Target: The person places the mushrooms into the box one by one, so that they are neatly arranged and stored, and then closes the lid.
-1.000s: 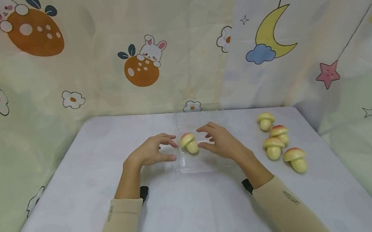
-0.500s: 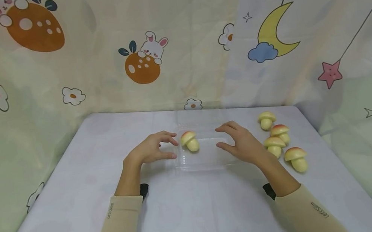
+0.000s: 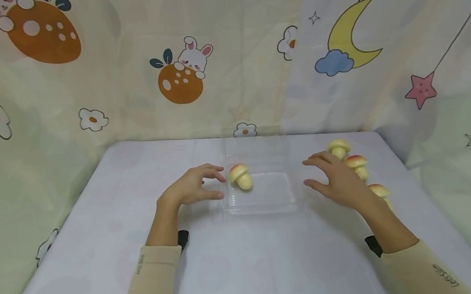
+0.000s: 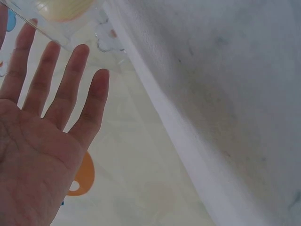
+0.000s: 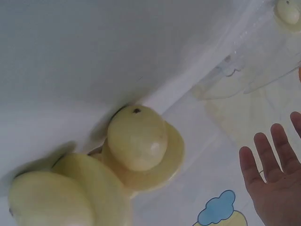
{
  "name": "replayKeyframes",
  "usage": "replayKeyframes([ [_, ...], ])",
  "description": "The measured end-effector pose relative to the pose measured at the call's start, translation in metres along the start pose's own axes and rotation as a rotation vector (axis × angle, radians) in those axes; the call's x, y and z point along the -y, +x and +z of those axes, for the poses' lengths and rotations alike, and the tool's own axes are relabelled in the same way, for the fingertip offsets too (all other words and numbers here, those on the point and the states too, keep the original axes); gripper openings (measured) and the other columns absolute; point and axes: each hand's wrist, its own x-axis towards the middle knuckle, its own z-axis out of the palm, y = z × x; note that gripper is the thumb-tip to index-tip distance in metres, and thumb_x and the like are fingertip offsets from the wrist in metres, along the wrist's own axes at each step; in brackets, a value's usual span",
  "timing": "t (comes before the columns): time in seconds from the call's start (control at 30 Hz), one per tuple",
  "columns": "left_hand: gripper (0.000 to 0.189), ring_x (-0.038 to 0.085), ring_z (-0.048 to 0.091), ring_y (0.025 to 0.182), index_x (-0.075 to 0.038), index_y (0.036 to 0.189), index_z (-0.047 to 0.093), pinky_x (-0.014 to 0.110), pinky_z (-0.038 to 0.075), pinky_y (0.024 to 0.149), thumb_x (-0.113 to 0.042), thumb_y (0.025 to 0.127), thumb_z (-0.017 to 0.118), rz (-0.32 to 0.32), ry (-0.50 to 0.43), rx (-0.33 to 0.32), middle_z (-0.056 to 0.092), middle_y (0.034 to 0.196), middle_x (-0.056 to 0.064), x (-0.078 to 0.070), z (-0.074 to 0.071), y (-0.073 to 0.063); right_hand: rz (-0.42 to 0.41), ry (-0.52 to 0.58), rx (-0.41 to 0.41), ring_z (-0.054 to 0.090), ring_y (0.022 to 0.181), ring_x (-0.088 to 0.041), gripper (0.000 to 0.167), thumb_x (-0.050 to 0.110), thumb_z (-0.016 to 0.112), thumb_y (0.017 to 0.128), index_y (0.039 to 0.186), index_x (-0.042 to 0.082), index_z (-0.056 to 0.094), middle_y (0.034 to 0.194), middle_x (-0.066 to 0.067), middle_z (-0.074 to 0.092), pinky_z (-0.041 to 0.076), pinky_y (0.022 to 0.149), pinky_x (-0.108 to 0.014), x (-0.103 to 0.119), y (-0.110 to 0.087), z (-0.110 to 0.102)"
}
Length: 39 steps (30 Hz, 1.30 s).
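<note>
A toy mushroom (image 3: 240, 177) with a red-tinged cap lies in the left part of a clear plastic box (image 3: 263, 208), its lid raised at the back. At the box's left wall is my left hand (image 3: 190, 186), fingers extended and thumb apart. My right hand (image 3: 340, 179), holding nothing, hovers between the box and a group of similar mushrooms on the right. Of these, the far mushroom (image 3: 339, 147), a middle mushroom (image 3: 357, 165) and a near mushroom (image 3: 380, 191) show, partly covered by my hand and wrist. In the right wrist view a mushroom (image 5: 138, 141) appears close up.
A pale cloth covers the table (image 3: 231, 272). Behind it hangs a printed curtain (image 3: 125, 82) with rabbits, flowers and a moon, close along the table's back edge.
My right hand has moved right, from beside the mushroom in the box to the group of mushrooms, covering part of it. My left hand has stayed at the box's left side.
</note>
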Motion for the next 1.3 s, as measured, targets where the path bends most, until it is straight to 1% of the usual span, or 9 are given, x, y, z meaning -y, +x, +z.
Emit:
replayKeyframes([
  [0.17, 0.045, 0.025, 0.046, 0.142, -0.018, 0.123, 0.072, 0.051, 0.046, 0.112, -0.038, 0.084, 0.086, 0.005, 0.004, -0.006, 0.050, 0.154, -0.008, -0.001, -0.001, 0.000, 0.009, -0.018, -0.022, 0.057, 0.120, -0.035, 0.046, 0.019, 0.082, 0.089, 0.130, 0.007, 0.064, 0.131, -0.011, 0.059, 0.052, 0.094, -0.055, -0.012, -0.010, -0.011],
  [0.37, 0.045, 0.024, 0.046, 0.142, -0.018, 0.123, 0.072, 0.051, 0.045, 0.113, -0.038, 0.085, 0.085, 0.016, 0.005, -0.008, 0.049, 0.155, -0.006, -0.003, 0.000, 0.003, 0.130, 0.004, -0.001, 0.054, 0.122, -0.042, 0.047, 0.024, 0.080, 0.091, 0.131, 0.008, 0.062, 0.132, -0.014, 0.057, 0.045, 0.096, -0.063, -0.022, -0.023, -0.038],
  [0.53, 0.044, 0.024, 0.045, 0.143, -0.018, 0.123, 0.072, 0.052, 0.044, 0.114, -0.036, 0.085, 0.085, 0.009, 0.006, -0.009, 0.049, 0.155, -0.005, -0.005, -0.002, 0.002, 0.181, 0.044, -0.010, 0.051, 0.124, -0.045, 0.048, 0.024, 0.082, 0.090, 0.131, 0.009, 0.062, 0.134, -0.017, 0.054, 0.042, 0.097, -0.066, -0.035, -0.032, -0.050],
  [0.9, 0.044, 0.024, 0.046, 0.142, -0.017, 0.123, 0.072, 0.051, 0.045, 0.113, -0.036, 0.085, 0.086, -0.003, 0.005, -0.006, 0.049, 0.154, -0.007, -0.005, -0.005, 0.003, 0.160, 0.015, -0.049, 0.051, 0.124, -0.044, 0.053, 0.022, 0.084, 0.086, 0.133, 0.011, 0.062, 0.133, -0.019, 0.055, 0.043, 0.094, -0.064, -0.054, -0.050, -0.055],
  [0.97, 0.045, 0.025, 0.046, 0.142, -0.017, 0.123, 0.072, 0.051, 0.045, 0.113, -0.036, 0.085, 0.086, -0.003, 0.004, -0.003, 0.049, 0.154, -0.007, -0.005, -0.004, 0.003, 0.159, 0.002, -0.041, 0.052, 0.124, -0.043, 0.056, 0.022, 0.085, 0.086, 0.135, 0.010, 0.062, 0.133, -0.018, 0.055, 0.045, 0.093, -0.059, -0.057, -0.055, -0.054],
  [1.1, 0.045, 0.025, 0.045, 0.143, -0.018, 0.123, 0.072, 0.051, 0.044, 0.114, -0.037, 0.085, 0.085, 0.003, 0.001, 0.003, 0.049, 0.155, -0.007, -0.004, -0.001, 0.003, 0.182, -0.022, -0.033, 0.059, 0.114, -0.040, 0.060, 0.023, 0.086, 0.084, 0.136, 0.008, 0.061, 0.132, -0.017, 0.056, 0.050, 0.083, -0.023, -0.062, -0.067, -0.056],
  [1.17, 0.044, 0.024, 0.046, 0.142, -0.019, 0.123, 0.072, 0.050, 0.044, 0.114, -0.038, 0.085, 0.085, -0.004, 0.003, 0.003, 0.049, 0.154, -0.009, -0.003, 0.000, 0.002, 0.207, -0.034, -0.026, 0.060, 0.111, -0.039, 0.060, 0.026, 0.086, 0.085, 0.136, 0.009, 0.060, 0.133, -0.015, 0.055, 0.047, 0.074, -0.013, -0.064, -0.071, -0.058],
  [1.23, 0.044, 0.023, 0.046, 0.141, -0.019, 0.123, 0.072, 0.050, 0.044, 0.114, -0.037, 0.085, 0.085, -0.015, 0.005, 0.000, 0.049, 0.154, -0.011, -0.003, 0.000, 0.001, 0.237, -0.010, -0.015, 0.058, 0.114, -0.040, 0.060, 0.027, 0.085, 0.086, 0.136, 0.007, 0.060, 0.134, -0.016, 0.054, 0.050, 0.082, -0.022, -0.066, -0.074, -0.060],
  [1.3, 0.044, 0.022, 0.047, 0.141, -0.020, 0.123, 0.072, 0.050, 0.044, 0.114, -0.037, 0.085, 0.085, -0.020, 0.002, -0.002, 0.049, 0.154, -0.012, -0.002, 0.000, 0.000, 0.260, 0.008, -0.003, 0.053, 0.119, -0.044, 0.060, 0.027, 0.085, 0.086, 0.137, 0.006, 0.059, 0.135, -0.018, 0.052, 0.052, 0.090, -0.043, -0.067, -0.077, -0.061],
])
